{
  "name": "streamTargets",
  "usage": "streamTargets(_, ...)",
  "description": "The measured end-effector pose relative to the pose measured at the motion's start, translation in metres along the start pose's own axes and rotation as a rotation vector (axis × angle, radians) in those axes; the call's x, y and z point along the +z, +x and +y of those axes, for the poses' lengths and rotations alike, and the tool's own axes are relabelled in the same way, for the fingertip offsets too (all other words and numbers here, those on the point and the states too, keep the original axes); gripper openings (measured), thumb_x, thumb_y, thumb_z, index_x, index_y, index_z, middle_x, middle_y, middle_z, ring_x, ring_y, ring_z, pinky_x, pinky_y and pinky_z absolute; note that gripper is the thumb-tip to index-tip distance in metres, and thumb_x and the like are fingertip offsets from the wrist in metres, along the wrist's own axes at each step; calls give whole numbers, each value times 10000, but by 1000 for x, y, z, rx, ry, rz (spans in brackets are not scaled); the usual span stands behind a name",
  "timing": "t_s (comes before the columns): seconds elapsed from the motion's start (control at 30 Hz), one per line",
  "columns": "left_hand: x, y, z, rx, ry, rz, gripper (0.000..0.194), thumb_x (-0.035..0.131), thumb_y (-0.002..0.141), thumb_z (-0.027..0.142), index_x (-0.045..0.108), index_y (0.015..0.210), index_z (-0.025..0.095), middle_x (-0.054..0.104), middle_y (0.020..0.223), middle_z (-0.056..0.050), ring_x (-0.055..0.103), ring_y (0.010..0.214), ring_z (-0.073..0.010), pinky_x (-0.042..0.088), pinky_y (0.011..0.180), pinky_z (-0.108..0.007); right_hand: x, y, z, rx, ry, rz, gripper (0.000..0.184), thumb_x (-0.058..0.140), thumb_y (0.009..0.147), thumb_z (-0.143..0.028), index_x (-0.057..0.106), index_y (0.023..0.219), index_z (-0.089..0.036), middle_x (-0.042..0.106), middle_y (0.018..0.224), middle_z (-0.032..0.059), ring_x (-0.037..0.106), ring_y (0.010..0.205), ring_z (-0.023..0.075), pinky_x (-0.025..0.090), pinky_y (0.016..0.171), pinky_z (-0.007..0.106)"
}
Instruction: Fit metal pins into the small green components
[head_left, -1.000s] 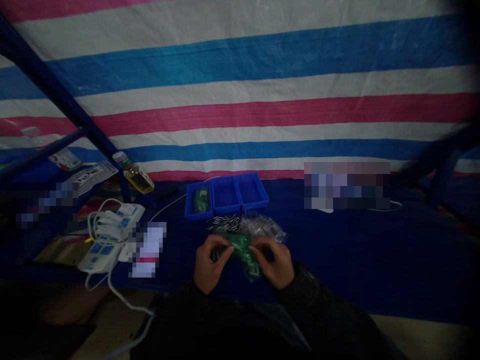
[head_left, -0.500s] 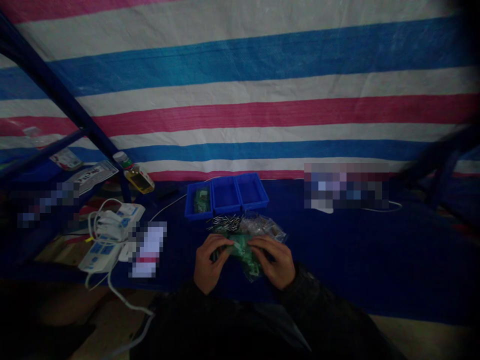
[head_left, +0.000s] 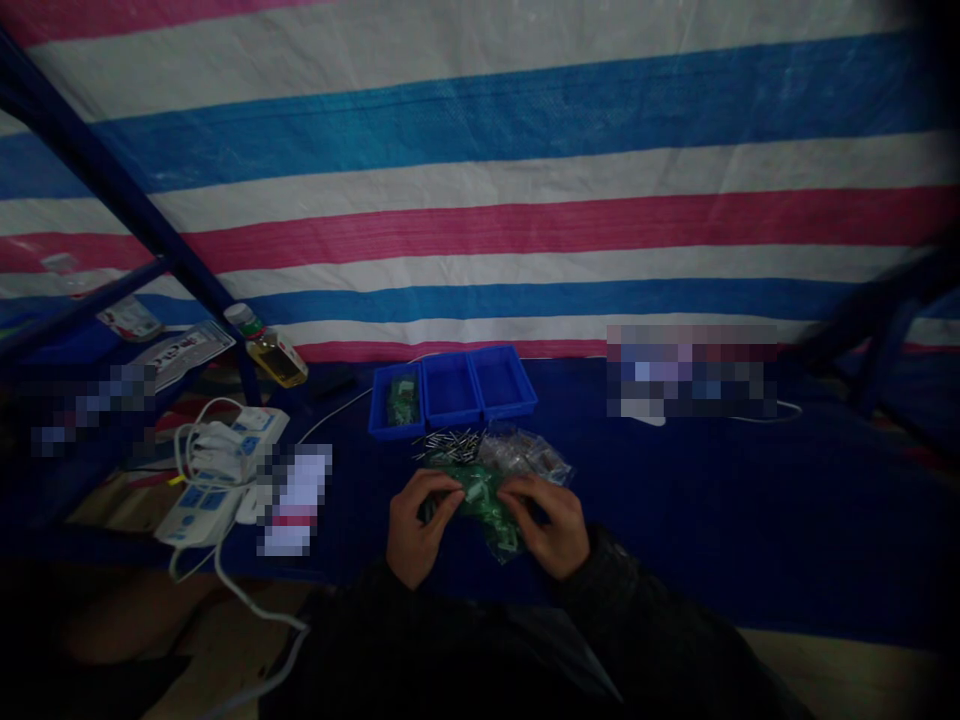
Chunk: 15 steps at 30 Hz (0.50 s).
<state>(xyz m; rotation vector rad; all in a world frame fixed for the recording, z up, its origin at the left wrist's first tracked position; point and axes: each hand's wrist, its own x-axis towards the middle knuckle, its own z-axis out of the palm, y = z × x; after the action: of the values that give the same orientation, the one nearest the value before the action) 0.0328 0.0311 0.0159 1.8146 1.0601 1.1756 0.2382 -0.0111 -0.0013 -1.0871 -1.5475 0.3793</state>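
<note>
Green plastic packets (head_left: 504, 537) lie in a small heap on the blue table in front of me. My left hand (head_left: 420, 525) is closed in a pinch at the left side of a green packet (head_left: 478, 489). Across from it, my right hand (head_left: 553, 525) pinches near the packet's right side with bent fingers. What the packet contains is too dark to make out. Just beyond the hands are a pile of thin metal pins (head_left: 452, 445) and several clear plastic packets (head_left: 529, 453).
Three joined blue trays (head_left: 451, 413) stand behind the pins; the left one holds green packets (head_left: 403, 400). To the left are a power strip (head_left: 199, 505) with white cables, a blurred-out flat item (head_left: 296, 500) and a bottle (head_left: 271, 350). A striped tarp (head_left: 480, 230) hangs behind.
Both hands stay in nearly the same place. The green packet between the fingertips has shifted and crumpled slightly, and the right fingertips have moved a little.
</note>
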Motion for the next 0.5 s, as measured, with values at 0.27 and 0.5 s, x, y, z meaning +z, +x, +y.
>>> streamTargets(0.27, -4, 2, 1, 23, 32, -18, 149, 648, 948, 224, 782, 1013, 210, 697, 1007, -84, 665, 918, -207, 507, 810, -307, -3, 4, -1, -20, 13, -24, 229, 576, 968, -137, 718, 1117, -237, 770, 1021, 68, 751, 917, 200, 606, 831, 318)
streamTargets(0.5, -4, 5, 0, 128, 57, 7, 65, 726, 889, 228, 739, 837, 192, 686, 849, -57, 625, 895, -216, 486, 808, -322, 1, 3, -1, -18, 10, -61, 80, 621, 969, -204, 699, 956, -211, 712, 797, 41, 677, 690, 173, 542, 660, 293)
